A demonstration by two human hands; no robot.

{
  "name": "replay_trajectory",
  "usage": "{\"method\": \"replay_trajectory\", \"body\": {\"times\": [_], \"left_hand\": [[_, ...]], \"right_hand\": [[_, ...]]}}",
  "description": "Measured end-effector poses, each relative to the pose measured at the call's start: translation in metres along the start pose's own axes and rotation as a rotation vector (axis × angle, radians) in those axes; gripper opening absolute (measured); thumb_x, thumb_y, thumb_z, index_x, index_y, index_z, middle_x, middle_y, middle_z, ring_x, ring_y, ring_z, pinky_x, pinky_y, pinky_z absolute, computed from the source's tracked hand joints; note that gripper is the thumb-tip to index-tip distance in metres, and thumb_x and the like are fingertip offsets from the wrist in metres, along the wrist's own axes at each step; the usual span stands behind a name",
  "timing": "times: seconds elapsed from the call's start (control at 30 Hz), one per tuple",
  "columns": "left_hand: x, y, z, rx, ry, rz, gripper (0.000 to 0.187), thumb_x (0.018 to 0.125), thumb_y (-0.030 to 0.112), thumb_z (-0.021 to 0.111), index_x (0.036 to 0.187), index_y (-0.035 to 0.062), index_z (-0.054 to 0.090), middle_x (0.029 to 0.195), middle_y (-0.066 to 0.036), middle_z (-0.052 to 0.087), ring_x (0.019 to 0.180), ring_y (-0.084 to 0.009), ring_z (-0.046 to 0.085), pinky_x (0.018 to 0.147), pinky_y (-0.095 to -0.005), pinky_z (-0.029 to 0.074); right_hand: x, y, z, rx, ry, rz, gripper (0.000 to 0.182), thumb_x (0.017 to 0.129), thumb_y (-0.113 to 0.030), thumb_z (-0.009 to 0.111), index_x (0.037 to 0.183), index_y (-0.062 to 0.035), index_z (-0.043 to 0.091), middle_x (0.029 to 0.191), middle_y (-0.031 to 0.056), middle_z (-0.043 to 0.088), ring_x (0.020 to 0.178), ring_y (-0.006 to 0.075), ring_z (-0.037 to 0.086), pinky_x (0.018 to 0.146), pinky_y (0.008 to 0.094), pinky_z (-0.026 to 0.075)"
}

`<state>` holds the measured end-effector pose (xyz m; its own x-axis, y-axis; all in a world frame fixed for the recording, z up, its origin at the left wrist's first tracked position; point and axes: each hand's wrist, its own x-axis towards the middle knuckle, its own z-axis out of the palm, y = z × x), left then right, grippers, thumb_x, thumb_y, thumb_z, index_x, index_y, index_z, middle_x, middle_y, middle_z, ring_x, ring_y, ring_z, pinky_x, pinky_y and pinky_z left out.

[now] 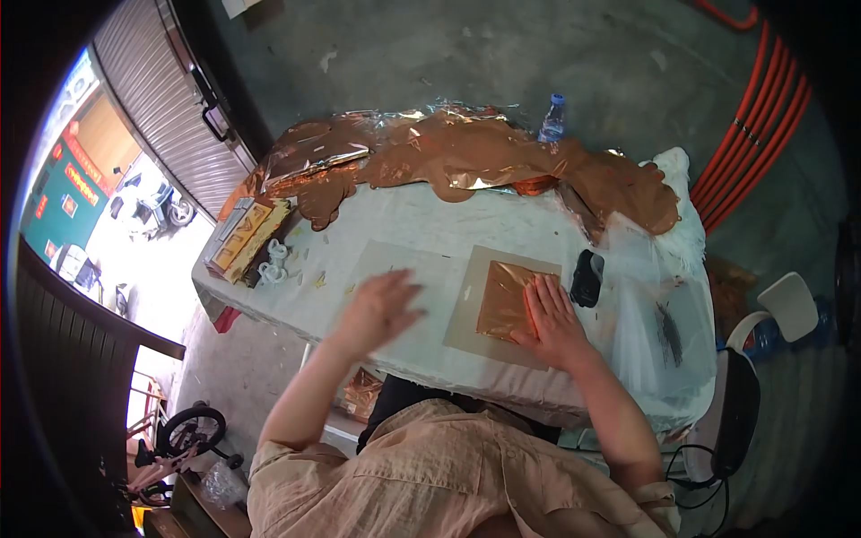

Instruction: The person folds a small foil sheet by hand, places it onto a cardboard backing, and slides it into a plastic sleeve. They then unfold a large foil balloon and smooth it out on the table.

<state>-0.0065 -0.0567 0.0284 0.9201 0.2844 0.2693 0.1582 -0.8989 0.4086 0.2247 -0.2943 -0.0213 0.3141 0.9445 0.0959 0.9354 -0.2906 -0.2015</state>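
Observation:
My right hand [558,325] lies flat with its fingers stretched on a shiny copper-coloured foil sheet [504,300]. Under the foil is a larger beige board [462,316], flat on the cloth near the table's front edge. To the left, my left hand [381,307] is raised over the table, smeared somewhat by motion, with fingers apart and nothing visible in it. A pale, nearly see-through sheet [377,260] lies just beyond it. Right of the foil lies a small black object [587,278] whose kind I cannot make out.
Crumpled brown foil [430,157] runs along the table's far edge, beside a water bottle [553,118]. A box [247,238] and a white coil [273,262] sit at left. Clear plastic bags [641,314] cover the right end. A chair [780,300] stands right of the table.

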Motion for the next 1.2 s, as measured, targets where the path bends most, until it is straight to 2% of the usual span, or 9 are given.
{"method": "replay_trajectory", "body": {"times": [0.23, 0.4, 0.5, 0.57, 0.63, 0.83, 0.93, 1.03, 1.2], "left_hand": [[0.017, -0.01, 0.026, 0.17, -0.126, -0.04, 0.055, 0.083, 0.035, 0.066, 0.131, 0.0133, 0.052, 0.146, -0.015, 0.036, 0.139, -0.032, 0.028, 0.11, -0.0555, 0.023], [0.049, 0.016, 0.041, -0.221, -0.02, 0.043, 0.034, 0.078, 0.01, 0.064, 0.109, -0.0006, 0.061, 0.104, -0.017, 0.061, 0.095, -0.0309, 0.06, 0.083, -0.0366, 0.05], [0.073, 0.034, 0.054, -0.388, -0.202, -0.241, 0.034, 0.079, 0.012, 0.063, 0.109, -0.0025, 0.06, 0.101, -0.018, 0.061, 0.092, -0.0317, 0.061, 0.082, -0.0381, 0.05], [0.079, 0.027, 0.066, -0.355, -0.039, -0.218, 0.033, 0.077, 0.013, 0.063, 0.104, -0.0046, 0.06, 0.095, -0.023, 0.061, 0.09, -0.0382, 0.06, 0.083, -0.0434, 0.05], [0.089, 0.011, 0.066, -0.131, -0.106, -0.286, 0.039, 0.08, 0.02, 0.064, 0.11, -0.0033, 0.06, 0.1, -0.02, 0.063, 0.086, -0.0322, 0.064, 0.079, -0.038, 0.051], [0.114, -0.002, 0.06, -0.391, -0.391, -0.456, 0.034, 0.081, 0.025, 0.066, 0.1, -0.0021, 0.061, 0.087, -0.015, 0.066, 0.08, -0.0215, 0.067, 0.07, -0.0346, 0.053], [0.109, 0.006, 0.067, -0.474, -0.283, -0.402, 0.026, 0.082, 0.021, 0.064, 0.095, -0.0012, 0.06, 0.083, -0.013, 0.066, 0.07, -0.0204, 0.066, 0.062, -0.0332, 0.053], [0.109, 0.013, 0.059, -0.379, -0.409, -0.398, 0.034, 0.073, 0.025, 0.069, 0.095, 0.0005, 0.063, 0.097, -0.019, 0.067, 0.093, -0.0296, 0.065, 0.078, -0.0384, 0.053], [0.105, 0.002, 0.04, -0.448, -0.464, -0.339, 0.02, 0.084, 0.017, 0.061, 0.091, -0.0016, 0.058, 0.071, -0.01, 0.065, 0.06, -0.018, 0.064, 0.055, -0.0317, 0.052]], "right_hand": [[0.0, 0.0, -0.001, 0.007, -0.011, -0.003, 0.089, 0.084, -0.05, 0.057, 0.146, 0.0027, 0.02, 0.153, 0.0221, 0.017, 0.144, 0.0329, 0.012, 0.117, 0.0443, 0.01], [-0.001, 0.004, 0.003, 0.004, 0.004, -0.019, 0.089, 0.085, -0.05, 0.057, 0.146, 0.0023, 0.02, 0.153, 0.0219, 0.017, 0.144, 0.0334, 0.012, 0.117, 0.0453, 0.01], [-0.001, 0.004, 0.005, -0.01, 0.017, -0.031, 0.089, 0.085, -0.05, 0.057, 0.147, 0.0021, 0.02, 0.153, 0.0222, 0.016, 0.144, 0.0339, 0.011, 0.117, 0.0458, 0.011], [-0.001, 0.004, 0.003, -0.012, 0.004, -0.028, 0.088, 0.085, -0.049, 0.057, 0.147, 0.0019, 0.019, 0.153, 0.0223, 0.016, 0.144, 0.0341, 0.011, 0.117, 0.0459, 0.011], [-0.001, 0.002, 0.0, 0.025, -0.009, -0.018, 0.089, 0.084, -0.047, 0.059, 0.146, 0.0022, 0.019, 0.153, 0.0229, 0.015, 0.144, 0.0353, 0.011, 0.117, 0.0464, 0.011], [0.0, 0.005, 0.002, 0.009, -0.009, -0.025, 0.09, 0.082, -0.04, 0.063, 0.146, 0.0026, 0.017, 0.153, 0.0235, 0.014, 0.144, 0.0375, 0.011, 0.116, 0.0474, 0.011], [0.002, 0.007, 0.0, -0.019, -0.032, -0.042, 0.089, 0.083, -0.039, 0.062, 0.147, 0.0021, 0.016, 0.153, 0.0239, 0.013, 0.144, 0.0376, 0.011, 0.116, 0.047, 0.011], [0.004, -0.002, -0.01, -0.047, -0.1, -0.026, 0.086, 0.085, -0.038, 0.06, 0.147, 0.0031, 0.016, 0.153, 0.0243, 0.013, 0.144, 0.0376, 0.011, 0.116, 0.0461, 0.011], [0.012, -0.021, -0.009, -0.108, -0.156, -0.002, 0.084, 0.088, -0.039, 0.056, 0.146, 0.0052, 0.015, 0.153, 0.0247, 0.013, 0.144, 0.0362, 0.009, 0.117, 0.0462, 0.009]]}}
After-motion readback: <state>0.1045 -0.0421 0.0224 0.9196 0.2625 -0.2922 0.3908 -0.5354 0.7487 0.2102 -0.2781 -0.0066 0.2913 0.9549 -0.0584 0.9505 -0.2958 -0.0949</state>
